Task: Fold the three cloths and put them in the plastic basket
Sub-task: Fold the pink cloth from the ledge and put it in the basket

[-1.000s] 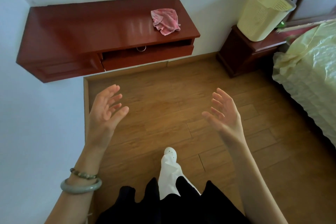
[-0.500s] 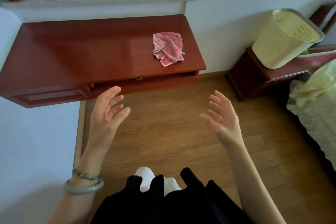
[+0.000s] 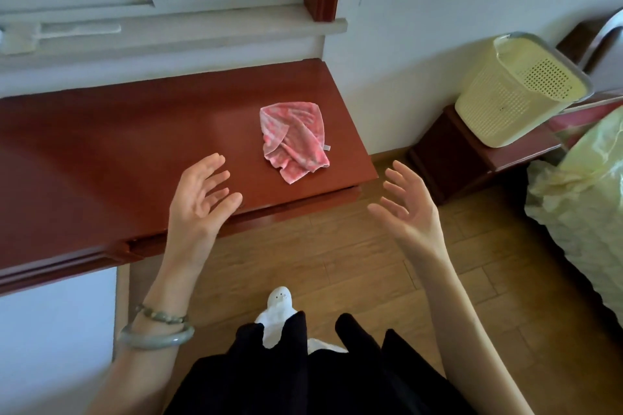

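Note:
A crumpled pink cloth (image 3: 295, 141) lies on the right part of a red-brown wooden desk (image 3: 118, 152) under the window. My left hand (image 3: 200, 199) hovers open over the desk's front edge, just left of and below the cloth, fingers spread. My right hand (image 3: 406, 205) is open too, held above the floor to the right of the desk, palm turned inward. Neither hand touches the cloth. The pale yellow plastic basket (image 3: 515, 91) stands on a dark nightstand (image 3: 448, 155) at the right. I see only one cloth; the basket's inside is hidden.
A bed with a pale yellow cover (image 3: 586, 205) fills the right edge. Wooden floor (image 3: 320, 256) runs between desk, nightstand and bed. A window sill (image 3: 168, 40) sits behind the desk. My dark skirt and white slipper (image 3: 278, 310) are below.
The view has advanced toward the desk and tilted up, so desk, cloth and basket appear closer. My left hand now reaches over the desk edge; both hands stay open and empty.

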### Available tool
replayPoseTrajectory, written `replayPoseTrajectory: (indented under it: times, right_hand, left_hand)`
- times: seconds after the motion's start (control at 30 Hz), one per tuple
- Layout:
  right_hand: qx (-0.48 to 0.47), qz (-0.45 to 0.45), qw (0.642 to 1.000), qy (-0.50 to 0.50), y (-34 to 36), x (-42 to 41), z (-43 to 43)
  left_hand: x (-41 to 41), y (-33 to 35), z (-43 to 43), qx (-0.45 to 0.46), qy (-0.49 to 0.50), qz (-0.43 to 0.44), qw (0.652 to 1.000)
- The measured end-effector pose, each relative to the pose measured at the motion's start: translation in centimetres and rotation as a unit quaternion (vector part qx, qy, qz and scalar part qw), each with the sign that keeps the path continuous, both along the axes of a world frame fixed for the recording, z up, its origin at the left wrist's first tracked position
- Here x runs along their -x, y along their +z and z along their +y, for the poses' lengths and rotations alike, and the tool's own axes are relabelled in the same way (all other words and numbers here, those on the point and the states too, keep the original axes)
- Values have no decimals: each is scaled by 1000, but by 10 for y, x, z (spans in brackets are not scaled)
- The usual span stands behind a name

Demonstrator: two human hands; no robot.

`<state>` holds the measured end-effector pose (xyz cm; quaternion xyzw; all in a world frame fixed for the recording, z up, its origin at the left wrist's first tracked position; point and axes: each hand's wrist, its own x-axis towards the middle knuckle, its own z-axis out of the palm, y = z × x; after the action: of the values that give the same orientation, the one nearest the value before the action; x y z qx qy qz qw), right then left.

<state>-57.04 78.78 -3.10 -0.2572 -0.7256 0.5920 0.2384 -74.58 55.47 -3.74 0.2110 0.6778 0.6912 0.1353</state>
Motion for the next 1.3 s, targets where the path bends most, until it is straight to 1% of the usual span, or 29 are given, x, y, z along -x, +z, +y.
replayPoseTrajectory:
  times: [0.27,0.4,0.53,0.8,1.0,1.1,1.2,1.3]
  right_hand:
    - [5,-17,1000,-20,-4,67,39]
    - [11,-27,999,-15,-9,93,63]
    - [24,-35,999,9,-15,122,90]
    - [34,-63,992,108,-17,174,168]
    - [14,-99,974,204,-19,212,222]
    - [-8,-116,957,265,-26,230,242]
    - [-40,-136,937,320,-39,247,252]
    - [-64,-147,918,364,-53,265,254]
  left_hand:
    - [69,-6,46,4,-22,-11,1000]
    - [90,-13,63,13,-12,-19,1000]
    - [108,-18,79,19,21,-23,999]
    - [116,-23,142,23,117,-49,992]
    - [106,-30,186,46,202,-76,975]
    - [101,-42,198,75,240,-89,964]
    - [95,-59,203,143,276,-80,947]
    - [87,-74,203,195,296,-106,929]
